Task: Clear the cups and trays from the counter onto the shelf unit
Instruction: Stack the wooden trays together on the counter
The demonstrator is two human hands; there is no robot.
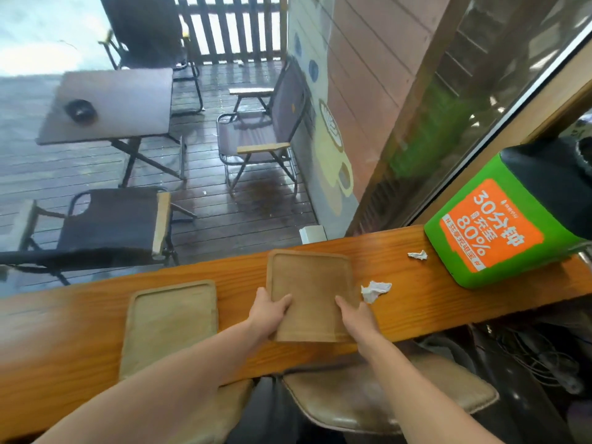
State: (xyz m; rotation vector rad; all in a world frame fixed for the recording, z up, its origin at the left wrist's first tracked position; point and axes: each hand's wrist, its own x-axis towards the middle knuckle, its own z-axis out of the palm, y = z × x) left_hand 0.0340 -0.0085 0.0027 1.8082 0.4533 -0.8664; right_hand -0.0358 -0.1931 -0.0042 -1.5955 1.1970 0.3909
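Two brown wooden trays lie on the long wooden counter [80, 315]. The right tray [312, 283] is held at its near end by both hands: my left hand [269, 310] grips its left edge, my right hand [358, 315] grips its right edge. Its near end juts over the counter's front edge. The left tray [169, 322] rests flat on the counter, untouched, a little left of my left hand. No cup and no shelf unit is in view.
Two crumpled white tissues [374, 290] [417, 254] lie right of the held tray. A green and orange power-bank station [499, 225] stands at the counter's right end. Padded stools [384, 402] sit under the counter. Beyond the glass are folding chairs [259, 136] and a table [112, 104].
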